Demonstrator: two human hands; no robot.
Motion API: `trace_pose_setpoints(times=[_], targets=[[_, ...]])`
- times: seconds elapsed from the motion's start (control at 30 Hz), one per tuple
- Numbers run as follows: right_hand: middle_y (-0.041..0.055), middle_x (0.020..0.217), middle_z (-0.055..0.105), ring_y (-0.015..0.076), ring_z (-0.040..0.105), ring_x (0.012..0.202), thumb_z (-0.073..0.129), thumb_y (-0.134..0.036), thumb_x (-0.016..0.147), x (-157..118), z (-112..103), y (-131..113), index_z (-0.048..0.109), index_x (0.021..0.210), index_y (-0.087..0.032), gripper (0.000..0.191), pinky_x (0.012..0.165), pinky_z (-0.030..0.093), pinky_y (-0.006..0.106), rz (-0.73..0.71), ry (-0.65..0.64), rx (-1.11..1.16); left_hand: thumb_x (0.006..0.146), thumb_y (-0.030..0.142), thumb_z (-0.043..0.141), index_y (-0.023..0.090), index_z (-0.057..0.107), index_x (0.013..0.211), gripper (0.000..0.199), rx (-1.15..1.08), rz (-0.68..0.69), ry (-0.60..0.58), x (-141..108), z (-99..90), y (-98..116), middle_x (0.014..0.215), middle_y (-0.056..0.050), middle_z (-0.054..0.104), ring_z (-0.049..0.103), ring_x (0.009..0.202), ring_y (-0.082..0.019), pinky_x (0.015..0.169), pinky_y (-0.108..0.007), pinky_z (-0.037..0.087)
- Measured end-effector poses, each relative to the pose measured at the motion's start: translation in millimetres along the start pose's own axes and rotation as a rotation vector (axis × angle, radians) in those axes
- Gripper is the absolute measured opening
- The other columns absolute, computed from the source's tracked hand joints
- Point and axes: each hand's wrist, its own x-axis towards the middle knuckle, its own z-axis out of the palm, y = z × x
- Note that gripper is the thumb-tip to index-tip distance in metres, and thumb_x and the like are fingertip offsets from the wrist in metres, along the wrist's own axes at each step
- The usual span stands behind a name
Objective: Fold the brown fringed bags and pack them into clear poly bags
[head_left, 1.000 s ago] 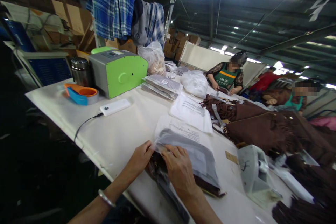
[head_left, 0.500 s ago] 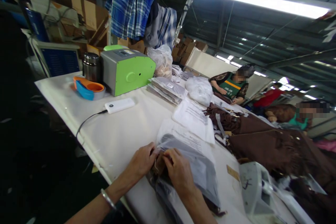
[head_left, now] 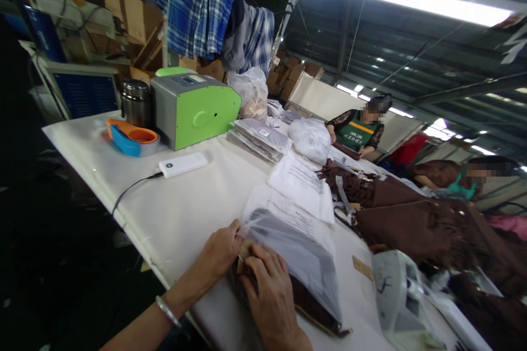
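At the front of the table lies a clear plastic bag [head_left: 300,241] with dark contents, partly over a brown handbag [head_left: 315,304] whose lower edge shows a gold-coloured zip line. My left hand [head_left: 224,247], with a silver bangle on its wrist, is closed in a pinch on the near corner of the plastic bag. My right hand [head_left: 269,285] lies over the near end of the brown handbag, its fingers curled round it beside a tan piece [head_left: 246,252]. Part of the handbag is hidden beneath this hand and the plastic.
Printed white plastic bags [head_left: 302,184] lie beyond my hands. Brown fringed goods [head_left: 411,219] and a grey tape dispenser [head_left: 397,285] occupy the right. A green machine [head_left: 201,112], steel flask [head_left: 135,103], tape roll [head_left: 142,134] and white power bank [head_left: 183,164] stand left. A co-worker [head_left: 356,134] works opposite.
My right hand has shifted toward me and flattened over the handbag. The plastic in front of it has moved, and more of the handbag's brown edge shows. My left hand stays at the plastic's corner.
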Motion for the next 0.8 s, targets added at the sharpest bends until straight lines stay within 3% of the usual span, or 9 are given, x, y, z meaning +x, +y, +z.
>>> trace_pose_setpoints(times=[0.13,0.3,0.47,0.63,0.8], targets=[[0.0052,0.115,0.065,0.0257,0.056,0.112,0.056,-0.011,0.086,11.6,4.1,0.3,0.059,0.085,-0.024,0.013,0.1,0.041,0.047,0.043,0.079,0.002,0.098,0.026,0.031,0.02,0.049,0.102,0.019,-0.029,-0.019,0.007,-1.6,2.5,-0.4,0.083,-0.007,0.071,0.069,0.082,-0.023,0.066,-0.028,0.042],[0.0062,0.115,0.064,0.0248,0.056,0.109,0.052,-0.01,0.088,19.8,8.8,-1.6,0.06,0.086,-0.022,0.014,0.096,0.043,0.044,0.048,0.1,0.026,0.098,0.022,0.027,0.018,0.046,0.107,0.021,-0.048,-0.018,0.023,1.8,5.0,-6.3,0.087,-0.008,0.071,0.069,0.083,-0.022,0.069,-0.028,0.043],[0.0048,0.106,0.067,0.0218,0.057,0.103,0.045,-0.009,0.092,24.2,13.9,-2.0,0.061,0.091,-0.021,0.02,0.091,0.045,0.037,-0.032,0.087,0.095,0.099,0.027,0.027,0.018,0.044,0.129,0.036,-0.126,0.05,0.045,4.1,10.1,-14.3,0.096,-0.008,0.072,0.069,0.086,-0.022,0.073,-0.029,0.045],[0.003,0.088,0.066,0.021,0.059,0.088,0.047,-0.011,0.092,21.8,20.5,-5.3,0.058,0.082,-0.021,0.018,0.089,0.043,0.04,-0.032,0.11,0.03,0.098,0.029,0.025,0.014,0.021,0.15,0.055,-0.113,0.057,0.052,-2.9,12.9,-16.8,0.088,-0.01,0.074,0.07,0.077,-0.024,0.068,-0.031,0.045],[0.0022,0.08,0.064,0.0201,0.058,0.085,0.047,-0.009,0.088,20.7,16.3,-6.2,0.057,0.08,-0.02,0.017,0.095,0.04,0.043,-0.001,0.185,-0.04,0.099,0.036,0.021,0.015,0.023,0.151,0.057,-0.245,0.087,0.069,-8.7,8.1,-15.0,0.116,-0.013,0.069,0.068,0.098,-0.025,0.084,-0.033,0.048]])
